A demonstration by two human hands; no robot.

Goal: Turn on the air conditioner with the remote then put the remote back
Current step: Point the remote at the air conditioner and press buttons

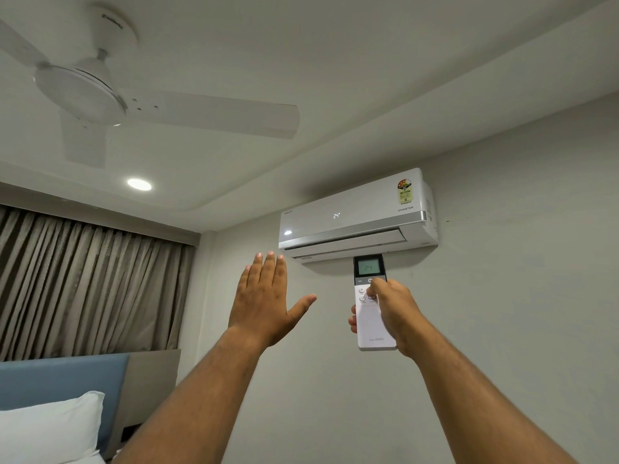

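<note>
The left hand [264, 296] is raised flat, fingers apart and empty, while the right hand [393, 313] clamps the remote [370, 316] just below the air conditioner [355, 212] — both read 24 — so hold aim steady, then lower it.

**Hidden and cut-off parts**

The right hand [393, 311] covers the right side of the remote [371, 316], hiding some buttons; the button symbols are too small to read. The ceiling fan [83, 92] is cut by the left edge. The pillow [50, 426] runs off the bottom-left corner. The air conditioner [356, 214] sticker print is illegible.
</note>
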